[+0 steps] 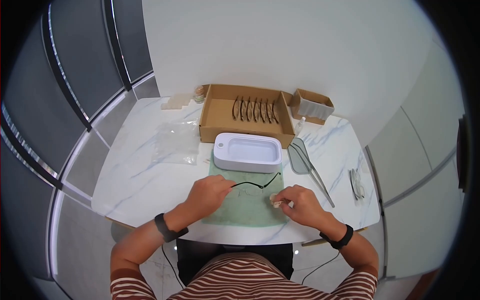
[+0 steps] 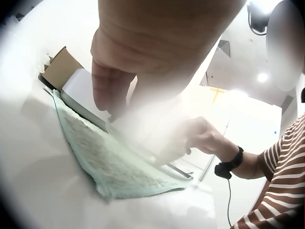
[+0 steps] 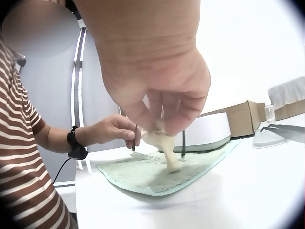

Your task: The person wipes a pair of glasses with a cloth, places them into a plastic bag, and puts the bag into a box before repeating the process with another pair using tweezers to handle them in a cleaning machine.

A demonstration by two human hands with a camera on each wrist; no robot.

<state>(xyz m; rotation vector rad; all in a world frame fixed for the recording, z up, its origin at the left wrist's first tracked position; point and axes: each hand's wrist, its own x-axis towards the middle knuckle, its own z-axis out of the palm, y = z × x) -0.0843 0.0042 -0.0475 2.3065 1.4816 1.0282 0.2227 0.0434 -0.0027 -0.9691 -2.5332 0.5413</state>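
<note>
Over the green towel (image 1: 240, 212), my left hand (image 1: 207, 196) pinches a pair of eyeglasses (image 1: 252, 184) at one side. Their thin dark frame reaches toward the right, and faint clear lenses show beneath it. My right hand (image 1: 302, 204) grips a crumpled cream-coloured cloth (image 1: 275, 202), close to the right of the eyeglasses. In the right wrist view, the cloth (image 3: 167, 152) hangs below my bunched fingertips (image 3: 177, 125). Glare blurs the area under my left hand in the left wrist view.
A white ultrasonic-cleaner-like tub (image 1: 247, 159) stands behind the towel. Behind it, a cardboard box (image 1: 215, 112) holds several dark eyeglasses in a row. Tweezers (image 1: 322, 187) and a grey lid (image 1: 298, 162) lie right; more eyeglasses (image 1: 356, 184) sit farther right. Plastic bags (image 1: 175, 145) lie left.
</note>
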